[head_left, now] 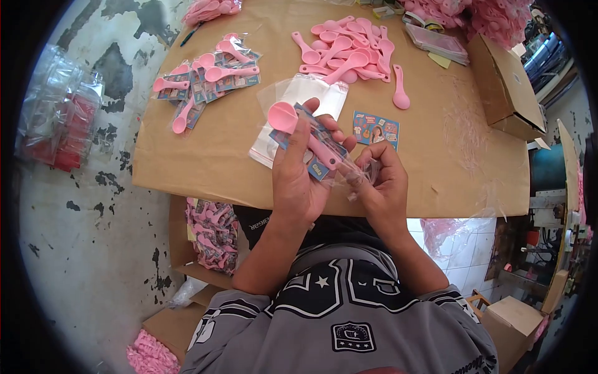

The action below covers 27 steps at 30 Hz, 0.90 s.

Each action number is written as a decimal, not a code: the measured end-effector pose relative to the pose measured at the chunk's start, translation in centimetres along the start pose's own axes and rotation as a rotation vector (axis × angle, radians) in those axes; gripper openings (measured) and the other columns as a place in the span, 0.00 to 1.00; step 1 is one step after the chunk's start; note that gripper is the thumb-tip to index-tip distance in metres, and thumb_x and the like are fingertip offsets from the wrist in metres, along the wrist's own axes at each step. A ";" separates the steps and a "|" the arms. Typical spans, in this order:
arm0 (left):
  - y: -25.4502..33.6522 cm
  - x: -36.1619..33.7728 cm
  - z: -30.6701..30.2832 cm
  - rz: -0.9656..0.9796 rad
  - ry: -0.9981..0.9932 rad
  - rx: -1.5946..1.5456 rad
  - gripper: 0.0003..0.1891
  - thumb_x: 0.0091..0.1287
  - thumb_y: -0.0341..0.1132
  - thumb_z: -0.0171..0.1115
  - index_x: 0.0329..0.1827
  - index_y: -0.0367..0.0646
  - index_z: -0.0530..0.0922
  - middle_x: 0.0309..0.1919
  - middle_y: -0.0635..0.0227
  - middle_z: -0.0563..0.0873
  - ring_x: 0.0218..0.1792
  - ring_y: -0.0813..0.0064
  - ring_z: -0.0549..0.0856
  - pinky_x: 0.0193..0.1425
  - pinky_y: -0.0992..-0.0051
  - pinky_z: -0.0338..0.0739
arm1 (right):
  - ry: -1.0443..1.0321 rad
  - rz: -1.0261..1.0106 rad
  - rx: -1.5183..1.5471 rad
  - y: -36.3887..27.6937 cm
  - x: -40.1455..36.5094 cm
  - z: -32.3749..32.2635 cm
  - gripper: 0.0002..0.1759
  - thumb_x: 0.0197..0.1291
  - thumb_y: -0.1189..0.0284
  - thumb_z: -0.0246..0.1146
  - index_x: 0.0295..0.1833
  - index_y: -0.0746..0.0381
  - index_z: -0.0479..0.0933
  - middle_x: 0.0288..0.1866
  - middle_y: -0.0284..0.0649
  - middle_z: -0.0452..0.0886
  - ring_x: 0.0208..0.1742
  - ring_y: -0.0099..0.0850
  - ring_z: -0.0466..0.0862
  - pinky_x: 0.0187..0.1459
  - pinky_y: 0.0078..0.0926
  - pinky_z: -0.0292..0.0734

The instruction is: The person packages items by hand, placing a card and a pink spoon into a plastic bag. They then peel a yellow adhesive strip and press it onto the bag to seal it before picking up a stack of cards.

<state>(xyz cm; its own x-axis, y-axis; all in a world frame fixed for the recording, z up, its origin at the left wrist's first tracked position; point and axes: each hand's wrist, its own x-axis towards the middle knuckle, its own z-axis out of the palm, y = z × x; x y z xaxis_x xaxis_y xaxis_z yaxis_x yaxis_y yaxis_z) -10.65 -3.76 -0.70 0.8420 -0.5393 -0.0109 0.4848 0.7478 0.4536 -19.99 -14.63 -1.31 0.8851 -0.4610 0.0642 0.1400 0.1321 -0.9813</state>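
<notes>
My left hand [294, 177] is closed round a pink scoop-like spoon [322, 151] and a blue printed card [318, 169], which appear to be inside a clear plastic bag. At the bag's open-looking end, by the spoon's handle, my right hand [385, 187] pinches the crumpled clear plastic [369, 169]. Under my left hand lies a stack of clear bags [330, 93]. A single blue card [376, 129] rests flat just beyond my right hand. Past the stack is a heap of loose pink spoons [342, 47], with one spoon [400, 93] apart from it.
Bagged spoons with cards [212, 78] lie at the table's left. A cardboard box [506, 87] stands at the right edge, near pink bundles [492, 19] and a clear plastic case [436, 43]. Below the table, an open carton [212, 237] holds many bagged spoons.
</notes>
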 end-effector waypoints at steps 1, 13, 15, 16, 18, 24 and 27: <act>-0.1 0.2 -0.1 -0.017 -0.018 -0.008 0.23 0.86 0.45 0.54 0.75 0.41 0.66 0.50 0.63 0.84 0.52 0.72 0.87 0.66 0.56 0.87 | 0.014 -0.006 -0.013 0.1 0.1 -0.1 0.16 0.68 0.76 0.75 0.44 0.61 0.70 0.34 0.26 0.72 0.34 0.13 0.71 0.34 0.14 0.67; 2.4 2.2 1.1 -0.033 -0.031 0.018 0.23 0.86 0.42 0.52 0.76 0.39 0.66 0.74 0.47 0.76 0.75 0.54 0.77 0.79 0.54 0.75 | 0.232 -0.529 -1.228 -6.0 2.4 -6.1 0.26 0.66 0.78 0.69 0.70 0.61 0.81 0.80 0.53 0.72 0.83 0.49 0.68 0.79 0.49 0.63; 2.1 2.2 1.3 -0.104 -0.055 -0.041 0.23 0.86 0.42 0.51 0.77 0.39 0.66 0.75 0.47 0.75 0.76 0.53 0.76 0.80 0.54 0.74 | 0.083 -0.595 -1.186 -5.7 2.8 -5.9 0.29 0.65 0.78 0.69 0.73 0.59 0.80 0.85 0.52 0.65 0.87 0.50 0.60 0.82 0.50 0.58; 2.0 2.1 1.3 -0.139 -0.065 -0.068 0.23 0.86 0.43 0.51 0.77 0.39 0.66 0.75 0.47 0.75 0.76 0.53 0.75 0.80 0.54 0.73 | 0.006 -0.625 -1.160 -5.4 3.0 -5.6 0.30 0.65 0.78 0.69 0.74 0.58 0.79 0.88 0.51 0.62 0.89 0.50 0.57 0.83 0.50 0.55; 1.6 1.9 1.3 -0.223 -0.069 -0.085 0.24 0.87 0.44 0.50 0.77 0.38 0.65 0.75 0.47 0.75 0.77 0.55 0.75 0.80 0.55 0.72 | -0.105 -0.689 -1.047 -4.8 3.3 -4.1 0.27 0.63 0.76 0.71 0.68 0.50 0.85 0.87 0.49 0.64 0.89 0.52 0.57 0.83 0.50 0.56; 1.1 0.7 1.0 -0.362 -0.129 -0.047 0.28 0.87 0.47 0.47 0.80 0.37 0.63 0.75 0.48 0.75 0.77 0.58 0.75 0.78 0.56 0.74 | -0.288 -0.845 -0.829 -4.9 4.8 -2.3 0.20 0.62 0.74 0.71 0.59 0.46 0.90 0.79 0.45 0.75 0.84 0.51 0.66 0.78 0.50 0.66; 1.7 0.9 -0.3 -0.275 -0.036 0.050 0.30 0.87 0.48 0.49 0.81 0.36 0.61 0.75 0.48 0.75 0.76 0.59 0.75 0.78 0.58 0.74 | -0.339 -0.738 -0.598 -6.0 5.3 -3.5 0.20 0.62 0.76 0.73 0.60 0.54 0.88 0.68 0.45 0.85 0.73 0.44 0.78 0.71 0.43 0.73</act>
<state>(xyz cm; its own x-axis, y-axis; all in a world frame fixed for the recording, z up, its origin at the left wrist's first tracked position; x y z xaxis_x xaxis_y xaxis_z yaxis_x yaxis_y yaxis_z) -8.99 -2.83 -0.15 0.6712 -0.7333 -0.1086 0.6811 0.5521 0.4810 -17.65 -20.95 4.33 0.7598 0.0360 0.6492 0.5403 -0.5905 -0.5995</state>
